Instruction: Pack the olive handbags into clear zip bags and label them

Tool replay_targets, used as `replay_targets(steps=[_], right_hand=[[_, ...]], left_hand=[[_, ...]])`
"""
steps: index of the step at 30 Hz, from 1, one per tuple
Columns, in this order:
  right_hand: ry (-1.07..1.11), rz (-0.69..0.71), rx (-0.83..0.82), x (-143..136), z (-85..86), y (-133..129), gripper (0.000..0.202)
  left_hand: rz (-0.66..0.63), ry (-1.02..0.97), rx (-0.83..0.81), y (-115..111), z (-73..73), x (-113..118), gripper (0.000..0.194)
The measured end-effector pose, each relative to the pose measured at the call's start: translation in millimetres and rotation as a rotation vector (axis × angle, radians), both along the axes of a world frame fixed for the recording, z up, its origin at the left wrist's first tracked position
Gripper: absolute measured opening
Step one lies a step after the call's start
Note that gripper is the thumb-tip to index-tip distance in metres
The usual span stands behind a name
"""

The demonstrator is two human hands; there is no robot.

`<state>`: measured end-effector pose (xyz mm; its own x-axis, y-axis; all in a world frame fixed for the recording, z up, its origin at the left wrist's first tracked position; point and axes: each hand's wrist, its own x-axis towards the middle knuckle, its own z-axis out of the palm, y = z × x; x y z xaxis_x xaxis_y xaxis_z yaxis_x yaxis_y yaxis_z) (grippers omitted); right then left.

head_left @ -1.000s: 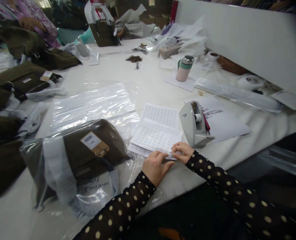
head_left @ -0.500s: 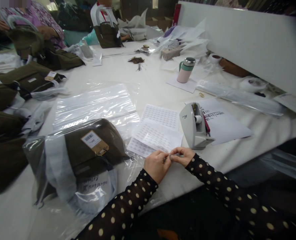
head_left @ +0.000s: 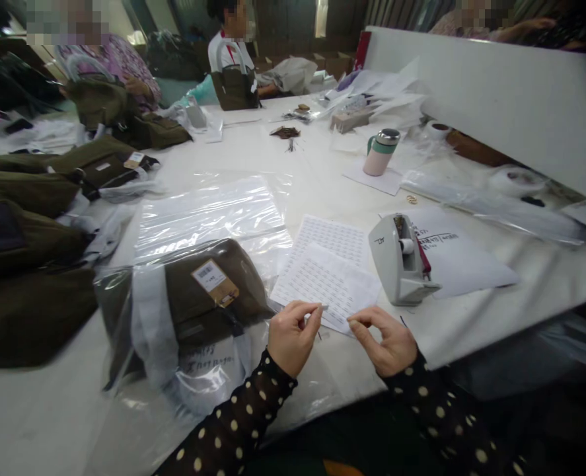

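Note:
My left hand [head_left: 295, 336] is closed in a pinch, with a small pale strip [head_left: 325, 307] that looks like a sticker label poking out from the fingertips. To its right, my right hand [head_left: 386, 340] pinches thumb and forefinger together at the lower edge of the top sticker sheet [head_left: 329, 281]. What lies between those fingertips is too small to make out. That sheet, printed with rows of small labels, overlaps another sheet [head_left: 329, 231]. Left of my hands lies a dark olive bag [head_left: 183, 284] in a clear plastic bag [head_left: 267, 410], a tag [head_left: 216, 281] on its front.
A grey tape dispenser [head_left: 396, 264] stands right of the sheets, beside a handwritten paper [head_left: 461, 244]. Clear plastic bags [head_left: 208, 215] lie flat behind the olive bag. Farther back stands a pink cup [head_left: 379, 155]. More olive bags [head_left: 30, 264] crowd the left; people sit beyond.
My hands, together half a second ago, have come apart. The right hand has moved right, and the small pale strip now shows in my left fingertips. The whole view has shifted slightly.

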<state>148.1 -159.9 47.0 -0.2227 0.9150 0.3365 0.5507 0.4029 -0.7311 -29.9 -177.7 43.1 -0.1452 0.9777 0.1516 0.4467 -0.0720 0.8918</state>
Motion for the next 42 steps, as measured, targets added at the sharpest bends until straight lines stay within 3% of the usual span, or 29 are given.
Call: replay_targets(steps=[3,9,16,22,27,32,36,42], right_hand=[[0.16,0.088,-0.106,-46.1,3.6,-23.9,0.014],[0.385,-0.002,-0.136,-113.9,12.8,-50.4,0.015],[0.418,0.104,-0.166,-156.2,27.1,-68.2,0.017],[0.427,0.219,-0.253,-189.9,33.2,-72.7,0.014],[0.313,0.354,-0.388,-237.1,55.0,-45.4,0.024],[0.014,0.584,-0.63,-329.8,71.7,11.1,0.037],[-0.228,0.578,-0.606,-387.9,65.4,41.9,0.027],[-0.434,0.528,-0.53,-412.2,48.6,57.8,0.02]], left_hand=[[0.037,0.103,0.251,-17.7,17.2,-20.9,0.012],[0.117,0.324,0.511,-50.0,31.0,-63.1,0.016],[0.154,0.442,0.534,-86.0,39.6,-105.4,0.025],[0.165,0.383,0.406,-118.7,45.8,-133.7,0.038],[0.291,0.264,0.42,-144.3,44.1,-168.9,0.035],[0.433,0.295,0.391,-161.3,37.9,-210.2,0.023],[0.463,0.361,0.375,-159.3,37.0,-242.0,0.025],[0.399,0.581,0.33,-126.6,26.2,-294.8,0.027]])
